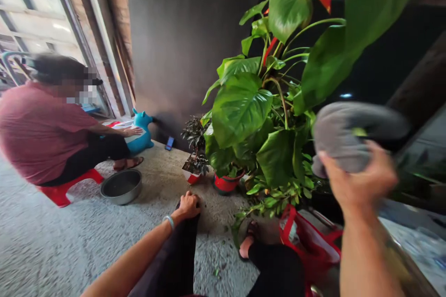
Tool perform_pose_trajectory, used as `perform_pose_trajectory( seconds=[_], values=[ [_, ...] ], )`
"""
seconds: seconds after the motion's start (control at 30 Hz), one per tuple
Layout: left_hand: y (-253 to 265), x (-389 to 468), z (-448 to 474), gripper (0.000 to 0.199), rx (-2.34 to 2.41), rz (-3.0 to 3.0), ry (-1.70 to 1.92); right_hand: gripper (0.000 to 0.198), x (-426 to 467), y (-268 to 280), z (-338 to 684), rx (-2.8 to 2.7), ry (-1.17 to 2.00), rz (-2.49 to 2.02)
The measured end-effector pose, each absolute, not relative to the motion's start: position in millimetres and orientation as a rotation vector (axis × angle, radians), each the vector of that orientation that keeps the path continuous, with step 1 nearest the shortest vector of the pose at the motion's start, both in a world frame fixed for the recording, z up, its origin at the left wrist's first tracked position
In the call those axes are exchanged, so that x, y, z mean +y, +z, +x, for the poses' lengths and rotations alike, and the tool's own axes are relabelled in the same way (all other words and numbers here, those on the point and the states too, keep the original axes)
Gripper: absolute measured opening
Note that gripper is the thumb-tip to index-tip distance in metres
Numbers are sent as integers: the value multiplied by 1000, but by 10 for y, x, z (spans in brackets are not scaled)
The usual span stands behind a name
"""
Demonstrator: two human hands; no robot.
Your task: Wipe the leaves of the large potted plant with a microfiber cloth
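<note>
A grey plush neck pillow (343, 137), curved and slightly blurred, is held up at the right beside the plant. My right hand (362, 176) grips its lower side, thumb and fingers pressed into the soft fabric. On my left knee rests my left hand (188, 205), its fingers curled in and nothing visible in them. A pale bracelet (169, 222) circles that wrist. Large green leaves (240, 102) of a potted plant rise between and beyond my hands, its red pot (228, 183) standing on the concrete.
At the left, a person in a pink shirt (49, 125) sits on a red stool (66, 190), one hand on a blue animal-shaped toy (142, 132). Nearby are a grey basin (121, 186), a phone (169, 143) and a small potted plant (195, 167). A red bag (306, 246) stands by my right leg.
</note>
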State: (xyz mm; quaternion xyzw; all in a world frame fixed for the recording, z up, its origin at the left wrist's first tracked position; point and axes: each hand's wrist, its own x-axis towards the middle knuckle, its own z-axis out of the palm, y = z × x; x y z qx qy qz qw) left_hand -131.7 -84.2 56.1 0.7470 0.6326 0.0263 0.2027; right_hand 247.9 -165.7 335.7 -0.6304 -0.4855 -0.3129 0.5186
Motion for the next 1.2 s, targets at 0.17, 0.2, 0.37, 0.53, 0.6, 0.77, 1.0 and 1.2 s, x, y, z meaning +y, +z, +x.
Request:
perform_pose_trajectory(
  seconds=[0.17, 0.2, 0.37, 0.53, 0.6, 0.77, 1.0, 1.2],
  values=[
    [318, -866, -1331, 31, 1760, 2211, -37, 49, -1738, 2363, 2268, -1562, -239, -1715],
    [292, -850, -1341, 32, 1762, 2221, -35, 46, -1874, 2242, 2286, -1570, -162, -1702],
    [283, -760, -1391, 33, 1806, 2225, -58, 64, -2428, 2761, 2631, -1258, -314, -1643],
    [356, -809, -1273, 32, 1843, 2227, -84, 75, -1994, 3222, 2705, -1066, -640, -1505],
    [365, -855, -1233, 32, 1839, 2237, -85, 67, -1801, 2893, 2507, -1208, -429, -1603],
    [401, -896, -1247, 33, 1866, 2222, -80, 43, -1946, 1754, 1843, -1373, 382, -1676],
    [416, -789, -1263, 33, 1888, 2140, -135, 59, -1709, 1795, 1823, -1111, 395, -1603],
    [270, -447, -1123, 6, 1705, 1703, 276, 46, -1224, 1596, 1610, -1125, 639, -1719]
  ],
)
